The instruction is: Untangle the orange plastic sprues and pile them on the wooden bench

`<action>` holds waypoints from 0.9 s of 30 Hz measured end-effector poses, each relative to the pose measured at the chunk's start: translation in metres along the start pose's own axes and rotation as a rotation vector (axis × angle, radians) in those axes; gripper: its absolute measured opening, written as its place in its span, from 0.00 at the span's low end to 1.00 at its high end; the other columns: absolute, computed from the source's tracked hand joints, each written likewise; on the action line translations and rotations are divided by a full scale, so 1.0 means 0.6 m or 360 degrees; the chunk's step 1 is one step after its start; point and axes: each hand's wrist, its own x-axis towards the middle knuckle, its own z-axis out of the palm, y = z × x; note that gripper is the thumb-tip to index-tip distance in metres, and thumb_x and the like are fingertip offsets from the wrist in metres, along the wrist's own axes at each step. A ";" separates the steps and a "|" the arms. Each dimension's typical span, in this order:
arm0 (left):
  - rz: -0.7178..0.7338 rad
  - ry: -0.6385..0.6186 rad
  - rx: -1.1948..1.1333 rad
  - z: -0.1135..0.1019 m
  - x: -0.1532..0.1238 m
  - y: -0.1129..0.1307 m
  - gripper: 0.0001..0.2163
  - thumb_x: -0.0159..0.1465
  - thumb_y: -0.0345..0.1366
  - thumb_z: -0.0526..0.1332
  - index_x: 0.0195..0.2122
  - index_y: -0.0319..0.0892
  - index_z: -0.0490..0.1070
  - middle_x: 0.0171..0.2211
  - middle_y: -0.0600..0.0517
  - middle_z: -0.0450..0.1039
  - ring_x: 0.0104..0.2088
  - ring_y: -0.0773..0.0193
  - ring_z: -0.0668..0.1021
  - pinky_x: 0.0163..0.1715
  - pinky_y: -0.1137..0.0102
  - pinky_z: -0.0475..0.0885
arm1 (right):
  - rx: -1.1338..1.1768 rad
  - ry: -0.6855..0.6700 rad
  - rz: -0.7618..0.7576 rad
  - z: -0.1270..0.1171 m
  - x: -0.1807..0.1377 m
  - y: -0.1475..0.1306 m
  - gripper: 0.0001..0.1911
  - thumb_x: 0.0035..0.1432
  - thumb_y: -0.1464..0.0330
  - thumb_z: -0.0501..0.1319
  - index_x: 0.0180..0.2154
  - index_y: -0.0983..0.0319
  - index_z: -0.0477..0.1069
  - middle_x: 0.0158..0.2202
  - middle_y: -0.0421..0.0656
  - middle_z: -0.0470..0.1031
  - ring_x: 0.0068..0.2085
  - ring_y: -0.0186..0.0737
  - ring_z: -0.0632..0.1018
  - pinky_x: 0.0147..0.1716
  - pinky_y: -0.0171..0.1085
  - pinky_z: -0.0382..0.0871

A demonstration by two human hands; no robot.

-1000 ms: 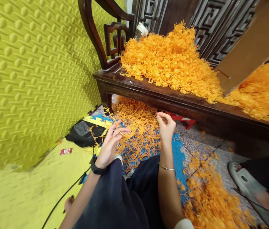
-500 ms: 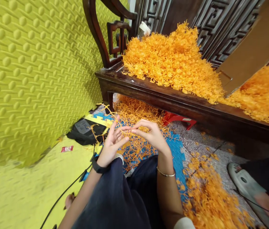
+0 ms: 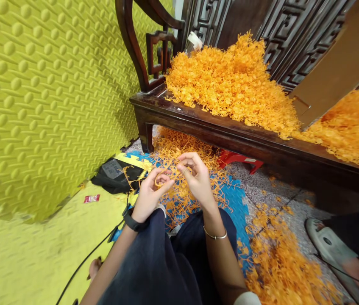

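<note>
My left hand [image 3: 149,192] and my right hand [image 3: 196,178] meet above my knees, fingers curled around a thin orange plastic sprig [image 3: 163,178] held between them. Both hands pinch it. Beneath them lies a tangle of orange plastic stems [image 3: 182,169] on a blue mat [image 3: 235,199]. A black watch sits on my left wrist, a thin bracelet on the right.
A dark wooden bench [image 3: 230,135] carries a big heap of orange plastic pieces [image 3: 230,80]. More orange pieces [image 3: 277,262] litter the floor at right, near another person's sandalled foot [image 3: 335,250]. Yellow foam panels [image 3: 39,93] stand at left, with a black bag [image 3: 115,173] beside them.
My right hand came down from under the bench edge and joined the left. Both hands closed on the orange sprig and drew slightly nearer.
</note>
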 end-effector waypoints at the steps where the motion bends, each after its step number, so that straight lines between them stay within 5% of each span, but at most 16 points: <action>1: 0.0005 0.0022 -0.0012 0.000 0.000 0.002 0.09 0.53 0.31 0.65 0.34 0.40 0.68 0.30 0.55 0.71 0.30 0.71 0.72 0.34 0.75 0.68 | 0.0017 0.0110 -0.0007 0.004 -0.001 0.000 0.06 0.54 0.74 0.57 0.36 0.60 0.63 0.31 0.38 0.67 0.32 0.31 0.71 0.34 0.33 0.65; 5: 0.0063 0.0082 -0.0114 0.003 0.002 0.010 0.09 0.52 0.30 0.66 0.33 0.41 0.68 0.33 0.54 0.72 0.30 0.71 0.73 0.32 0.76 0.70 | 0.0162 0.0569 -0.0015 0.018 -0.003 -0.006 0.10 0.51 0.74 0.59 0.30 0.60 0.56 0.27 0.36 0.64 0.28 0.29 0.70 0.29 0.32 0.65; 10: 0.0121 -0.0015 -0.0161 0.007 0.001 0.014 0.10 0.53 0.29 0.65 0.36 0.43 0.67 0.36 0.54 0.71 0.30 0.72 0.73 0.33 0.76 0.70 | 0.0201 0.0824 -0.0144 0.027 -0.006 -0.018 0.13 0.53 0.75 0.57 0.27 0.59 0.50 0.24 0.35 0.62 0.27 0.29 0.68 0.30 0.32 0.65; 16: 0.0075 -0.0228 -0.0082 0.005 -0.004 0.002 0.13 0.60 0.31 0.60 0.45 0.46 0.65 0.32 0.54 0.70 0.32 0.69 0.74 0.38 0.72 0.68 | 0.0188 0.0383 -0.0212 0.007 -0.006 -0.008 0.11 0.54 0.74 0.58 0.26 0.60 0.55 0.27 0.37 0.66 0.30 0.30 0.70 0.32 0.34 0.65; 20: 0.0129 -0.0157 -0.0055 0.004 0.001 -0.004 0.18 0.57 0.30 0.62 0.48 0.47 0.63 0.45 0.51 0.68 0.36 0.69 0.72 0.35 0.75 0.67 | 0.0164 0.0132 -0.0174 -0.003 -0.008 -0.003 0.09 0.54 0.77 0.56 0.26 0.61 0.57 0.27 0.37 0.65 0.31 0.30 0.70 0.31 0.33 0.65; 22: 0.0099 -0.0183 -0.0081 0.005 0.002 -0.002 0.18 0.57 0.30 0.63 0.48 0.47 0.62 0.42 0.52 0.70 0.35 0.70 0.72 0.34 0.75 0.67 | 0.0140 0.0067 -0.0182 -0.003 -0.009 -0.004 0.10 0.54 0.78 0.55 0.26 0.61 0.57 0.27 0.37 0.64 0.31 0.30 0.69 0.31 0.33 0.64; 27: 0.0006 -0.0387 -0.0189 0.010 0.002 0.008 0.13 0.59 0.30 0.60 0.46 0.44 0.63 0.28 0.56 0.71 0.31 0.70 0.73 0.37 0.74 0.66 | 0.0204 0.0410 -0.0231 0.005 -0.013 -0.015 0.14 0.54 0.78 0.56 0.23 0.61 0.53 0.24 0.35 0.61 0.27 0.29 0.65 0.28 0.32 0.61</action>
